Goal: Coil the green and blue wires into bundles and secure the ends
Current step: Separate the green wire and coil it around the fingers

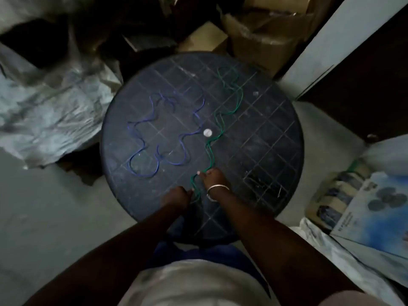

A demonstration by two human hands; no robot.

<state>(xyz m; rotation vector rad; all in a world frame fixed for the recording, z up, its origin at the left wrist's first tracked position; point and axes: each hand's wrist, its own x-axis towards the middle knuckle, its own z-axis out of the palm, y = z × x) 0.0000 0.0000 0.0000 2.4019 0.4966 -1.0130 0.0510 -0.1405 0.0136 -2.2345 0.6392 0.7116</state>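
Two wires lie loose on a dark round table [265,151] marked with a grid of pale lines. The green wire [223,127] runs in doubled wavy strands from the far right part of the tabletop down to the near edge, where both hands have hold of it. The right hand [210,176] pinches the strands between fingertips, with bangles [217,191] at the wrist. The left hand [177,196] is curled nearly into a fist around the wire's near end, just beside the right. The blue wire [154,149] sprawls in open loops over the left half of the table, well apart from both hands and not coiled. A small silver disc [207,132] sits at the table's centre, between the two wires.

Cardboard boxes [260,29] stand behind the table; their flaps are open, but what they hold is too dark to make out. Crumpled plastic sheeting [50,107] is heaped at the left. At the right a printed box [373,208] leans near a bag, both cut off by the frame edge. The dim light blurs the far wire ends, and the forearms hide the table's near rim.
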